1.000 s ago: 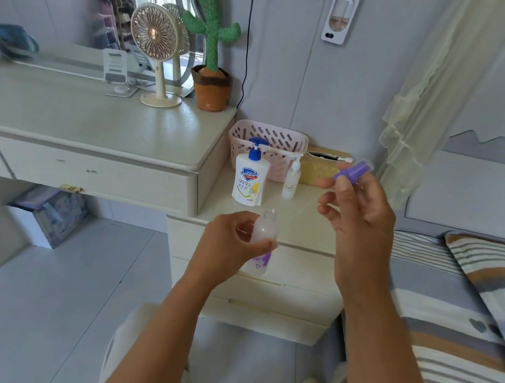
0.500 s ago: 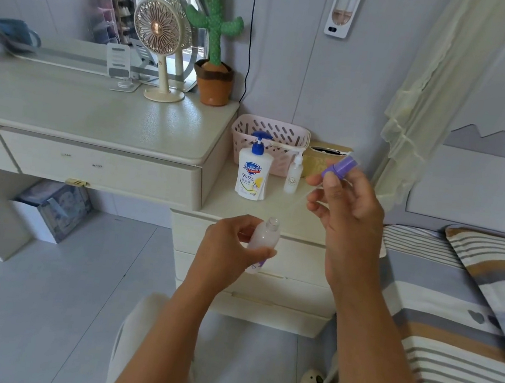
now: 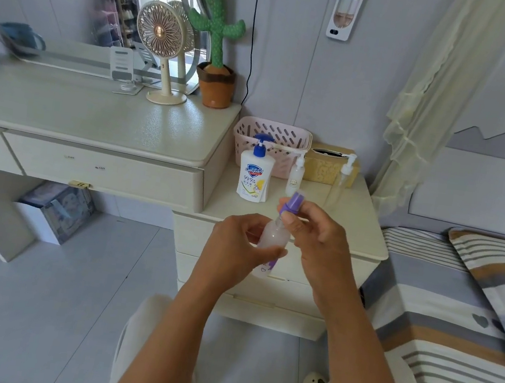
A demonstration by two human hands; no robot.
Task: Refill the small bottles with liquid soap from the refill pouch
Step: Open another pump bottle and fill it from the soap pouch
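My left hand grips a small frosted bottle with a purple label, held upright in front of the bedside cabinet. My right hand pinches the purple spray cap and holds it at the bottle's neck. On the cabinet top stand a white Safeguard pump bottle with a blue pump, a small white pump bottle and a clear pump bottle. No refill pouch is visible.
A pink basket and a yellow tissue box sit at the cabinet's back. The dresser to the left holds a fan, a phone stand and a toy cactus. A striped bed lies on the right.
My right hand has brought the purple cap down from up high to the neck of the bottle. The left hand has stayed with the bottle.
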